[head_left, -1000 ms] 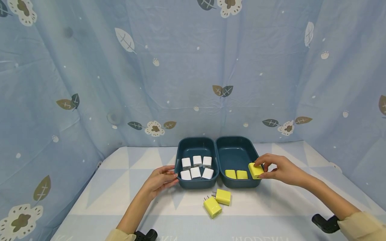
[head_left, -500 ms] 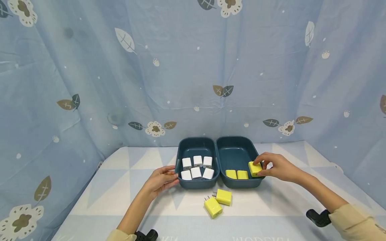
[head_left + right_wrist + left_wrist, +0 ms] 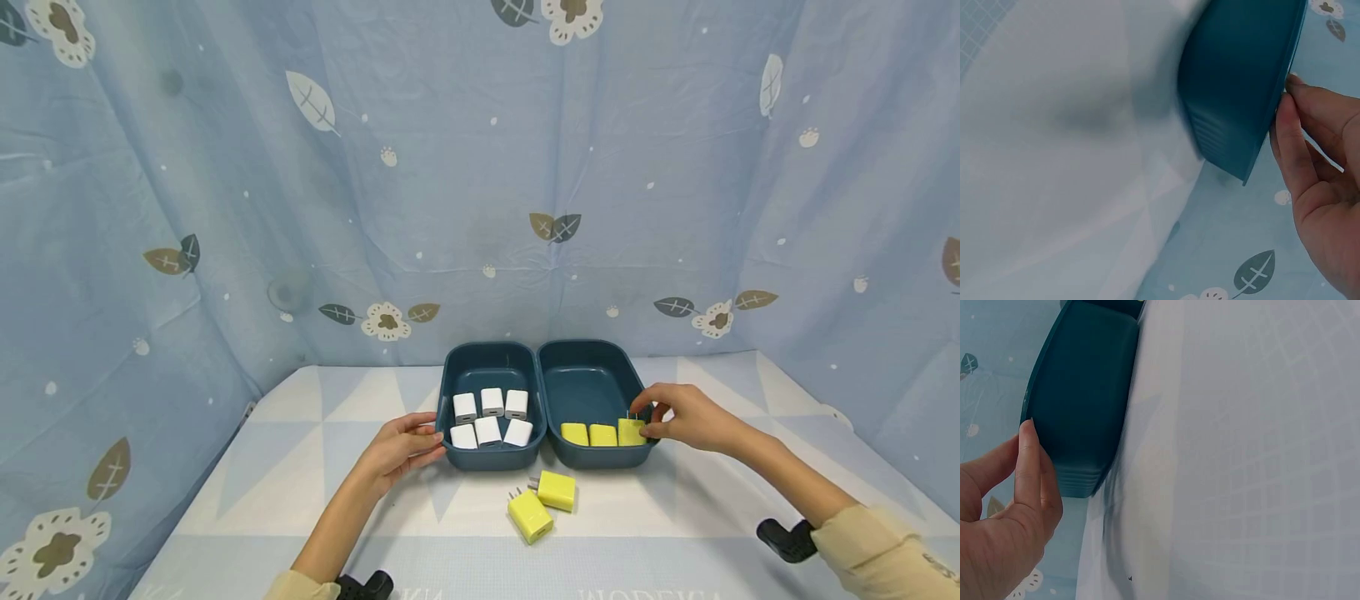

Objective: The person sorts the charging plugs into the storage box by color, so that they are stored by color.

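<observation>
Two dark teal bins stand side by side. My left hand (image 3: 405, 452) grips the front-left rim of the left bin (image 3: 491, 460), fingertips right at its edge in the left wrist view. White plug chargers (image 3: 487, 431) lie in that bin in two rows. At the front-right corner of the right bin (image 3: 592, 457), my right hand (image 3: 690, 417) holds a yellow plug charger (image 3: 630, 432), prongs up, at the end of a row with two other yellow chargers (image 3: 602, 436). The right wrist view shows the fingers at the rim; the bin's wall hides the charger there.
Two more yellow chargers lie on the table in front of the bins, one (image 3: 530, 517) nearer me and one (image 3: 556, 491) just behind it. A patterned cloth covers the table (image 3: 360, 492). A blue printed curtain (image 3: 480, 167) hangs behind and on both sides.
My right hand has turned the yellow charger from tilted at the rim to prongs up and lowered it into line with the other two. The left hand has stayed on its bin.
</observation>
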Action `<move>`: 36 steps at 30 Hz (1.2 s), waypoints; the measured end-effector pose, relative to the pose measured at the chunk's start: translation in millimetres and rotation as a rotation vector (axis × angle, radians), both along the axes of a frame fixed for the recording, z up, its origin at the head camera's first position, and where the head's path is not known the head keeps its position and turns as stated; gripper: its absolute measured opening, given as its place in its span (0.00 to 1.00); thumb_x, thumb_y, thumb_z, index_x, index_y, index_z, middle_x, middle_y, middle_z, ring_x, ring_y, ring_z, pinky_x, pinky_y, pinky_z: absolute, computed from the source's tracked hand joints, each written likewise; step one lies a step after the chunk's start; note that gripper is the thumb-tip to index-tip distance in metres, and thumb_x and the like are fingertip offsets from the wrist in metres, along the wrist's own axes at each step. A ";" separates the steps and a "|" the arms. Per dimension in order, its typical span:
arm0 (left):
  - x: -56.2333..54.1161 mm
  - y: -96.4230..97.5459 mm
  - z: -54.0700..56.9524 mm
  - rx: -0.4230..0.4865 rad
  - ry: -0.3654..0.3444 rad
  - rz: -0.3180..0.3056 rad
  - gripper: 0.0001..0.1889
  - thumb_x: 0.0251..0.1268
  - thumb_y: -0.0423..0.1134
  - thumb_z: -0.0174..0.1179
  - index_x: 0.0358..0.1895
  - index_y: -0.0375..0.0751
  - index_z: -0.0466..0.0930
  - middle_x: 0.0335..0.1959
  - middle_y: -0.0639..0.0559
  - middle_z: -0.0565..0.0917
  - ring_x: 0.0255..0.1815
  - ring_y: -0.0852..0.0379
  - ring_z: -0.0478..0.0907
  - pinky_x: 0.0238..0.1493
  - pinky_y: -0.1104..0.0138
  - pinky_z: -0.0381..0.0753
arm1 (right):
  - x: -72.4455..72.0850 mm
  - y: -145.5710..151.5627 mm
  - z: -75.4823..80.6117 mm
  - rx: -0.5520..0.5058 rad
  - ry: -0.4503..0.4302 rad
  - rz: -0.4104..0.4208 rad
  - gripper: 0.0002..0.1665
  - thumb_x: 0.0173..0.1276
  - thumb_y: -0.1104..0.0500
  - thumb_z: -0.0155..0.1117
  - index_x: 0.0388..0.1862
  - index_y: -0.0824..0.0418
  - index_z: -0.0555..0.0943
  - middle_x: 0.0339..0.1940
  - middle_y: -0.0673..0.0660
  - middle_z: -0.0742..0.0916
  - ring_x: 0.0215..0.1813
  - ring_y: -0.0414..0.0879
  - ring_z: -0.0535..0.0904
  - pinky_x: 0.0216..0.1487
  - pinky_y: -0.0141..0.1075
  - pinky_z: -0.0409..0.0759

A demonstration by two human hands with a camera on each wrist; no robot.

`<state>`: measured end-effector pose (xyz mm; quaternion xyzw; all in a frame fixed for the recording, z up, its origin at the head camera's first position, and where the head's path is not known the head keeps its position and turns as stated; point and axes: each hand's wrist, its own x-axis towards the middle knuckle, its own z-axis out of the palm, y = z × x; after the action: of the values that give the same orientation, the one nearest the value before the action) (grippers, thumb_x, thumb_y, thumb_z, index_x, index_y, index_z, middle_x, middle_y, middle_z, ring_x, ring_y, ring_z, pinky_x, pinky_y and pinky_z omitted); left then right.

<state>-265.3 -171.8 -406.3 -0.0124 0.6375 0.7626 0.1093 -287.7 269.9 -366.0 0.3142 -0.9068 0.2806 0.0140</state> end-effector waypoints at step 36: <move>-0.6 0.7 -1.0 -0.016 -0.017 0.021 0.28 0.63 0.18 0.58 0.68 0.21 0.63 0.39 0.45 0.74 0.38 0.54 0.83 0.46 0.63 0.87 | 60.0 -84.5 -5.0 -0.124 -0.154 0.309 0.18 0.62 0.64 0.73 0.51 0.52 0.82 0.48 0.51 0.83 0.38 0.37 0.78 0.36 0.31 0.86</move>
<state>-265.9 -171.0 -407.3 -0.0262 0.6423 0.7585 0.1065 -227.8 185.3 -371.0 0.4257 -0.8272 0.3579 -0.0794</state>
